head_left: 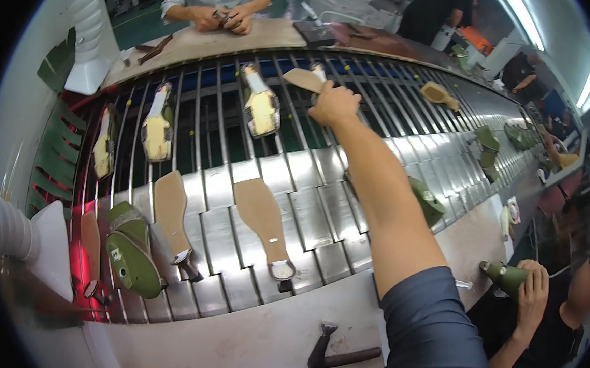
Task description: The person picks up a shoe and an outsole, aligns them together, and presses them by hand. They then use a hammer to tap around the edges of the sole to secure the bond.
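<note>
A tan sole (pixel 302 80) lies over the far bars of the conveyor (pixel 310 216), its broad end pointing left; its narrow end disappears under the right hand (pixel 336 105). That hand is clamped on this end, though the fingertips are partly hidden beneath it, and whether the sole touches the bars is hard to tell. Just behind it, only the end of a pale shoe bottom (pixel 318 71) shows. The left hand is outside the view, so its state cannot be told.

To the left, three upturned shoes (pixel 260 110) stand in a spaced row on the bars. Nearer, on the metal plates, lie two heeled soles (pixel 259 212), a narrower one in red light (pixel 90 245) and a green shoe (pixel 129 254). The forearm (pixel 389 211) covers part of another green shoe (pixel 425 201).

On the near worktop, a hammer (pixel 351 357) lies with its head's lower tip close to the picture's edge. At the right, a co-worker's hand (pixel 534 289) holds a green upper (pixel 507 277). Across the conveyor, a person cut off at the chest holds something dark, too small to identify, in both hands (pixel 236 21).
</note>
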`<state>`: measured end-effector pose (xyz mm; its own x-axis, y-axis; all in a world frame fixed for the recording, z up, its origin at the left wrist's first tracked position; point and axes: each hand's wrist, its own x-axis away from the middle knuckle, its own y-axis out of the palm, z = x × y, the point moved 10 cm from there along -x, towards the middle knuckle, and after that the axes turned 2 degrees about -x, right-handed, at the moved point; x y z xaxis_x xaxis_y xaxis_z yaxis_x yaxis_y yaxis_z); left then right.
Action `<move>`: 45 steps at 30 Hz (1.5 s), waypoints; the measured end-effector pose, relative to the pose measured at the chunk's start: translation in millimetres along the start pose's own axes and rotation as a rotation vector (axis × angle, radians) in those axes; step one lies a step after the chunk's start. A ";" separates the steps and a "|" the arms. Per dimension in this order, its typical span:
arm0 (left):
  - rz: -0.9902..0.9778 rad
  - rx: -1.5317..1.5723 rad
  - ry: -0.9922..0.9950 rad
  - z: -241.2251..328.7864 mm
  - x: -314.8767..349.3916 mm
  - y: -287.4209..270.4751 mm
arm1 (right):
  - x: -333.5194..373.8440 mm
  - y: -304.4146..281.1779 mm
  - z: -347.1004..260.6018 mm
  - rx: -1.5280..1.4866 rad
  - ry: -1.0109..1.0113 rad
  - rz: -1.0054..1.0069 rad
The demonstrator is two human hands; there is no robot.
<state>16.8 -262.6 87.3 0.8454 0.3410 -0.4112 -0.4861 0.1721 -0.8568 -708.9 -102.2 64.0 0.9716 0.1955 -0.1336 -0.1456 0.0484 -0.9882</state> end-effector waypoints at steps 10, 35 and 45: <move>0.011 0.082 -0.030 -6.9 -0.4 -13.3 | 150.7 -155.0 17.1 -0.574 0.105 -0.093; 0.247 1.503 -0.555 -137.8 46.5 59.4 | 525.8 -123.8 -97.2 -0.824 -0.526 0.320; 0.252 1.370 -0.425 -101.6 29.4 11.1 | 568.4 -62.3 -137.6 -1.784 -0.221 -0.652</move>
<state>58.8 -344.6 34.0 0.6975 0.6953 -0.1732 -0.6402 0.7133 0.2852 -121.9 -128.9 39.2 0.7293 0.6761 0.1049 0.6529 -0.7336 0.1889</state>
